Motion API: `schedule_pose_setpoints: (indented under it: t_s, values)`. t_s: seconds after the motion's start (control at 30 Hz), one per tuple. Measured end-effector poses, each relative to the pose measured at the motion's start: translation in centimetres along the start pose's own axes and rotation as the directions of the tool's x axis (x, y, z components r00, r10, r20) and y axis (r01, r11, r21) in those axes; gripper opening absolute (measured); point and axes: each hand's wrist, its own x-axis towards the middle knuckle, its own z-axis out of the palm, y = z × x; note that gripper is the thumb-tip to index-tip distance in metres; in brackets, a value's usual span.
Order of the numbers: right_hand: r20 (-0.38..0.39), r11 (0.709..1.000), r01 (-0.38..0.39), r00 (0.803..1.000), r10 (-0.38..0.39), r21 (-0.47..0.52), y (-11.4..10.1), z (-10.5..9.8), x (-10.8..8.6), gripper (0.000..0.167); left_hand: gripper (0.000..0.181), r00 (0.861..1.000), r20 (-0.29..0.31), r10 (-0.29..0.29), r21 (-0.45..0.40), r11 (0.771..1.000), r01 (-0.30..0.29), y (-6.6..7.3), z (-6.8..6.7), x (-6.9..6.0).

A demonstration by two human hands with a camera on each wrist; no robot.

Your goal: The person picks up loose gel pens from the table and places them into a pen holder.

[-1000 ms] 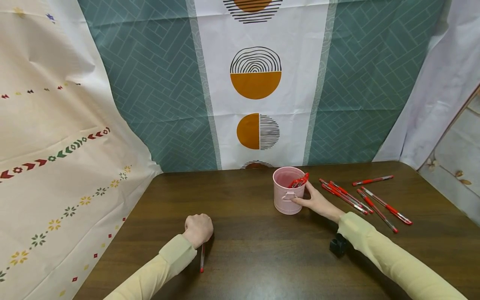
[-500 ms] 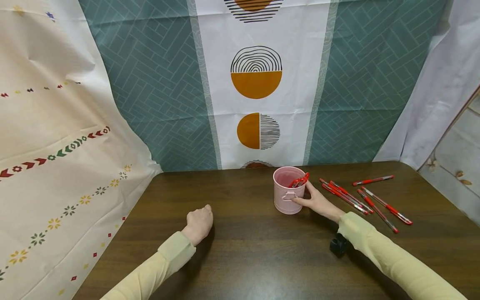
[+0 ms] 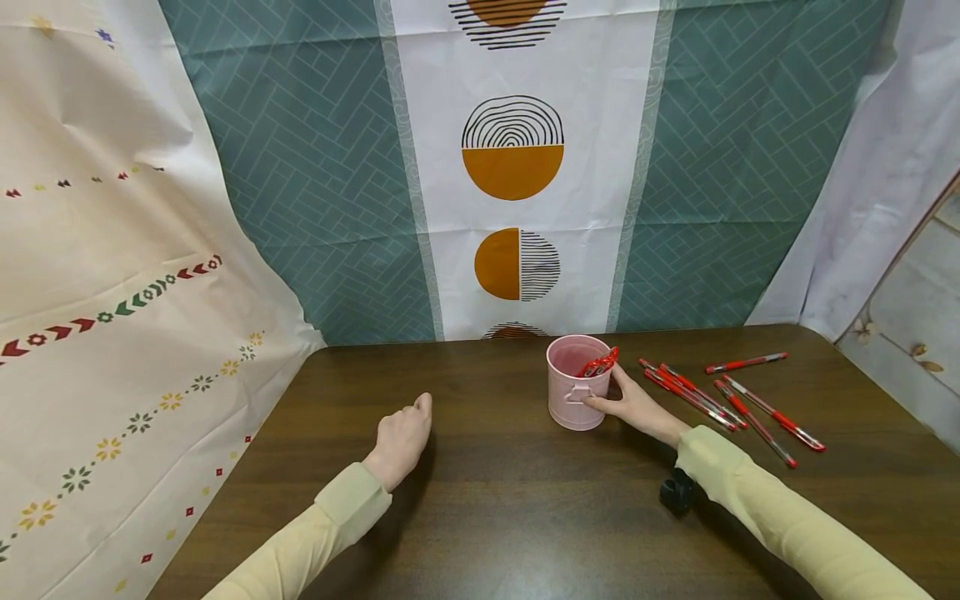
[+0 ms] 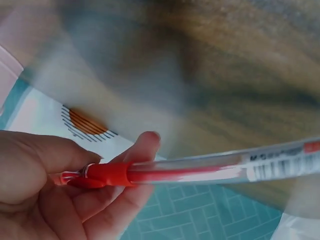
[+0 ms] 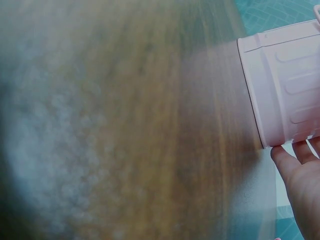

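Observation:
My left hand (image 3: 399, 437) is over the left part of the table. In the left wrist view it pinches a gel pen (image 4: 190, 172) with a clear barrel and red grip between thumb and fingers; in the head view the hand hides this pen. A small pink bucket (image 3: 564, 396) stands upright at the back middle of the table, with red pens (image 3: 598, 363) leaning inside against its right rim. My right hand (image 3: 637, 407) holds the bucket at its right side, thumb by the front handle and fingers partly hidden behind it.
Several loose red pens (image 3: 690, 392) lie on the wooden table (image 3: 487, 517) to the right of the bucket. A small black object (image 3: 677, 492) shows beneath my right wrist. Patterned cloth (image 3: 510, 267) hangs behind the table's back edge, and cream cloth (image 3: 135, 375) borders its left side.
My left hand has turned, its knuckles now pointing more toward the back. The pen end that stuck out below it has gone out of sight. Right hand and bucket have stayed still.

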Motion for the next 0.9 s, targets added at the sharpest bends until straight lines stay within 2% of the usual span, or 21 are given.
schedule_pose_setpoints:
  t_s: [0.07, 0.17, 0.37, 0.53, 0.73, 0.9]
  values:
    - [0.004, 1.0, -0.001, 1.0, 0.001, 0.013, -0.6, 0.0, -0.2, 0.073, 0.024, 0.999, -0.05, 0.017, 0.019, 1.0, -0.016, 0.0, 0.0, 0.3]
    - [0.005, 1.0, 0.003, 1.0, -0.003, 0.029, -1.8, 0.2, -0.5, 0.072, 0.02, 0.995, -0.092, 0.036, 0.044, 0.999, -0.032, 0.2, -0.1, 0.7]
    - [0.015, 1.0, 0.006, 1.0, -0.006, 0.024, -3.0, 0.4, -0.9, 0.07, 0.017, 0.998, -0.057, 0.031, 0.025, 0.999, -0.029, 0.5, -0.6, 1.4]
    - [0.02, 1.0, -0.005, 1.0, 0.005, 0.028, -3.1, 0.4, -1.0, 0.071, 0.013, 0.997, -0.073, 0.036, 0.006, 0.999, -0.036, 0.8, -0.9, 1.8]
    - [0.026, 0.999, -0.021, 0.999, 0.021, 0.031, -3.2, 0.3, -1.0, 0.074, 0.02, 0.997, -0.048, 0.06, 0.006, 0.998, -0.059, 0.8, -0.8, 2.2]
    - [0.023, 0.999, -0.024, 0.999, 0.024, 0.025, -3.1, 0.3, -0.9, 0.074, 0.023, 0.994, -0.051, 0.094, -0.014, 0.995, -0.095, 0.7, -0.8, 2.6]
